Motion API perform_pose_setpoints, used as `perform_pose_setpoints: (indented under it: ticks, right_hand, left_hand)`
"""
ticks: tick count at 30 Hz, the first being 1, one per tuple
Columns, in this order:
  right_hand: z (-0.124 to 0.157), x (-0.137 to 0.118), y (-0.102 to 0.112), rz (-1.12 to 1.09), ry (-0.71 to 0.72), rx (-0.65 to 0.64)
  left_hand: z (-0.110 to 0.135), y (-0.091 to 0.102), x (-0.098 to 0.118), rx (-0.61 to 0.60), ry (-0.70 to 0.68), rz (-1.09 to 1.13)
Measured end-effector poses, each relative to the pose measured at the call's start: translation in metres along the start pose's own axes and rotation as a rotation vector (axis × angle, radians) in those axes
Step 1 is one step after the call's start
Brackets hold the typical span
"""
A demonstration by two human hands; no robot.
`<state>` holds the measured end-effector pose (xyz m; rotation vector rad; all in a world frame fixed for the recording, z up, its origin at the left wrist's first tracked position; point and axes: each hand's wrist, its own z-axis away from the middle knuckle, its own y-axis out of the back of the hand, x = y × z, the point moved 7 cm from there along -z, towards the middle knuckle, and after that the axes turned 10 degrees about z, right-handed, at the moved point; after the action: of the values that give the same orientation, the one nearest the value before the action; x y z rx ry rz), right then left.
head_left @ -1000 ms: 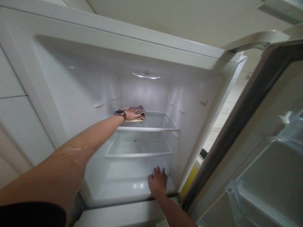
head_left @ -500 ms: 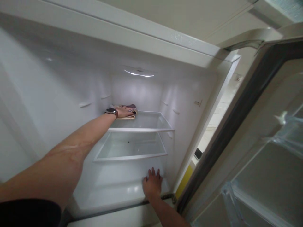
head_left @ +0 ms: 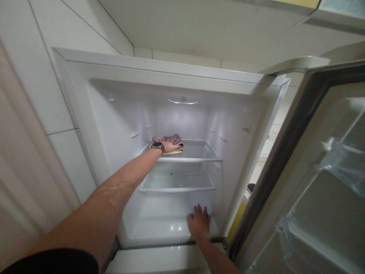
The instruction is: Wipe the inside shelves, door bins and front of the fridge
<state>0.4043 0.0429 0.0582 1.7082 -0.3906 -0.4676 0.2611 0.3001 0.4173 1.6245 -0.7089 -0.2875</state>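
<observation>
Inside an open fridge, my left hand [head_left: 171, 145] lies flat on a folded patterned cloth [head_left: 175, 137], fingers stretched over it. The cloth rests at the left rear of the upper glass shelf [head_left: 199, 150]. A dark round watch [head_left: 157, 145] sits on my left wrist. Lower down, my right hand [head_left: 199, 222] is spread open and holds nothing. It is over the white fridge floor [head_left: 159, 226], near the right wall; whether the palm presses down is hidden.
A second glass shelf [head_left: 176, 179] sits below the upper one. The fridge door [head_left: 322, 152] stands open at right, with clear plastic pieces [head_left: 345, 163] on its inner side. A lamp [head_left: 183, 101] shines under the fridge ceiling. Tiled wall [head_left: 54, 95] lies to the left.
The view has drawn back and shifted, so the fridge's outer frame and the tiled wall now show. Both hands keep nearly the same places inside the fridge.
</observation>
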Motion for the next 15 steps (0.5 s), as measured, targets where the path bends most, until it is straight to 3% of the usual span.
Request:
perform_pose_setpoints:
  ticks: [6, 10, 15]
  right_hand:
    - [-0.001, -0.001, -0.002, 0.011, 0.004, -0.005]
    - [-0.003, -0.001, -0.006, 0.012, 0.005, 0.012]
    - [-0.004, -0.002, -0.009, 0.003, -0.007, 0.017]
  left_hand:
    - [0.013, 0.022, 0.007, -0.041, 0.01, -0.009]
    - [0.01, 0.041, -0.004, 0.047, 0.059, -0.057]
    - [0.001, 0.028, -0.019, 0.057, 0.099, -0.108]
